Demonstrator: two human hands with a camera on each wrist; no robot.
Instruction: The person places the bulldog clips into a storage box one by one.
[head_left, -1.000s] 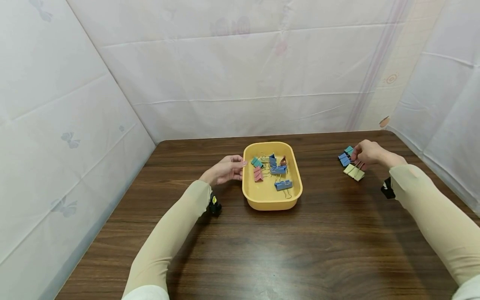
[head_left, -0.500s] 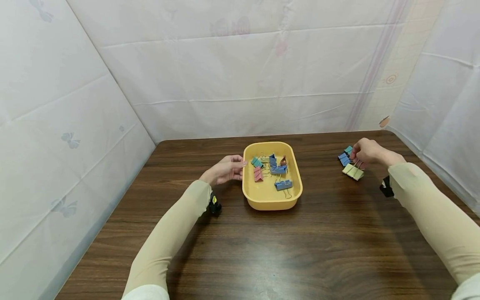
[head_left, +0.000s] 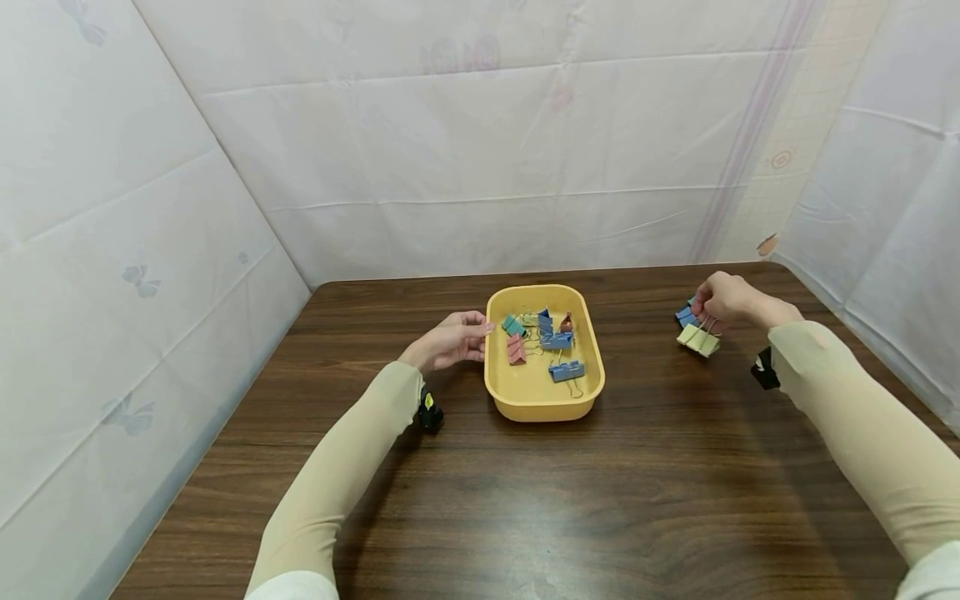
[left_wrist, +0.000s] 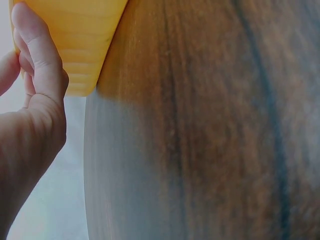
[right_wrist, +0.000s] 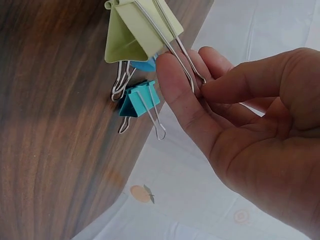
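A pale green binder clip [right_wrist: 142,31] hangs by its wire handles from the right hand [right_wrist: 250,135], pinched between the thumb and the forefinger [right_wrist: 177,90] — its body is lifted off the dark wooden table [head_left: 600,492], near the table's far right edge, and seen in the head view as a pale shape [head_left: 698,339] just below the knuckles of that hand [head_left: 723,302]. Just beside it on the wood lie a teal binder clip [right_wrist: 141,100] and a blue one [head_left: 686,316], the blue one largely hidden behind the green clip in the wrist view. Well apart from them, toward the middle of the table, stands a yellow tray [head_left: 525,398] holding several more clips — blue [head_left: 566,370], pink [head_left: 516,349] and teal [head_left: 513,324] among them. The left hand [head_left: 450,339] grips the tray's left rim, the fingers [left_wrist: 37,47] curled against the yellow wall [left_wrist: 82,35]. Both arms wear beige sleeves [head_left: 337,467], and white cloth panels [head_left: 480,158] close in the table on three sides.
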